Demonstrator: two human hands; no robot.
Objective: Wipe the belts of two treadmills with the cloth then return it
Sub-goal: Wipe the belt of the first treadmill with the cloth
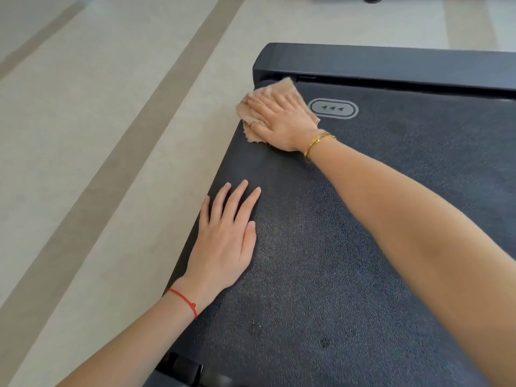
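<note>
A dark textured treadmill belt (pixel 335 247) fills the right and lower part of the head view. A tan cloth (pixel 284 88) lies at the belt's far left corner, and my right hand (pixel 279 118) presses flat on it with straight fingers. A gold bracelet circles that wrist. My left hand (pixel 226 236) rests flat on the belt near its left edge, nearer to me, holding nothing. A red string is tied round the left wrist.
A dark end cover (pixel 391 62) closes the belt's far end, beside a grey oval label with arrows (pixel 333 108). Pale floor with beige stripes (pixel 97 135) lies to the left. A black part of the frame (pixel 181 367) shows at the bottom.
</note>
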